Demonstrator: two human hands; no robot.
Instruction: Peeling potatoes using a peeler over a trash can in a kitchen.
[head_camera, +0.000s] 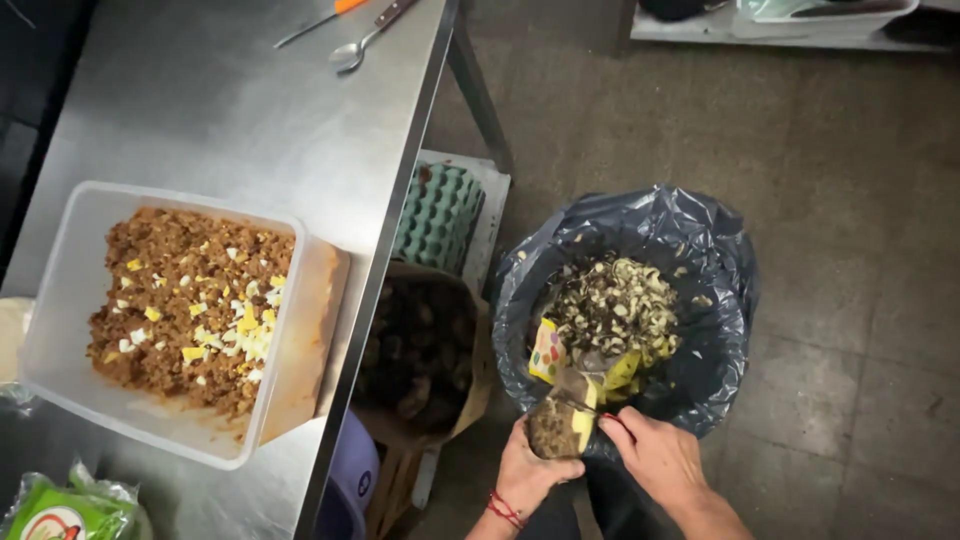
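Over a bin lined with a dark bag (700, 250), the left hand (525, 470) grips a plantain (556, 425) while the right hand (655, 455), closed on a knife (590, 408), peels it; the next stroke needs care near the fingers.

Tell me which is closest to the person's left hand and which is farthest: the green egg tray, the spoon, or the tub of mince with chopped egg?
From the left hand, in the head view:
1. Green egg tray, under the table edge, up and slightly left of the hand.
2. Tub of mince with chopped egg, on the steel table, far to the left.
3. Spoon, at the table's far end.
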